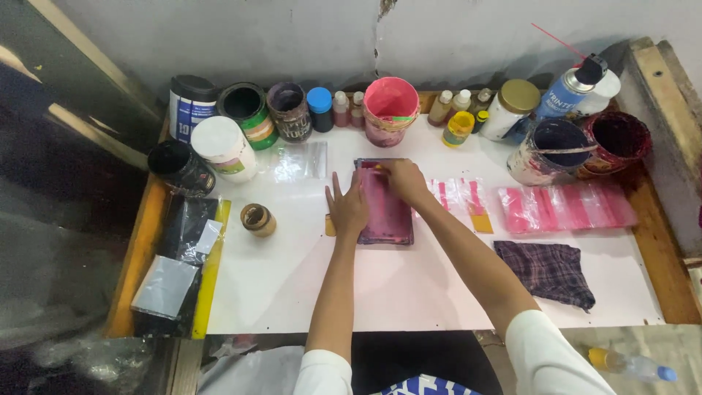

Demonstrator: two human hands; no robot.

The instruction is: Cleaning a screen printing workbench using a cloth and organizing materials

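A small rectangular printing screen (pixel 387 212), stained pink and purple, lies flat on the white table (pixel 292 278). My left hand (pixel 346 207) rests flat on the screen's left edge, fingers spread. My right hand (pixel 404 180) is closed over the top of the screen; it seems to grip a small squeegee, mostly hidden under the fingers. To the right of the screen lie clear plastic bags with pink printed stripes (pixel 461 196) and a longer overlapping row of such bags (pixel 567 207).
Along the back wall stand paint jars, small bottles, a pink tub (pixel 390 110), a blue spray can (pixel 567 88) and two stained buckets (pixel 552 150). A checked cloth (pixel 548 271) lies at right, a small brown jar (pixel 258 219) at left, and blank bags (pixel 300 161) behind.
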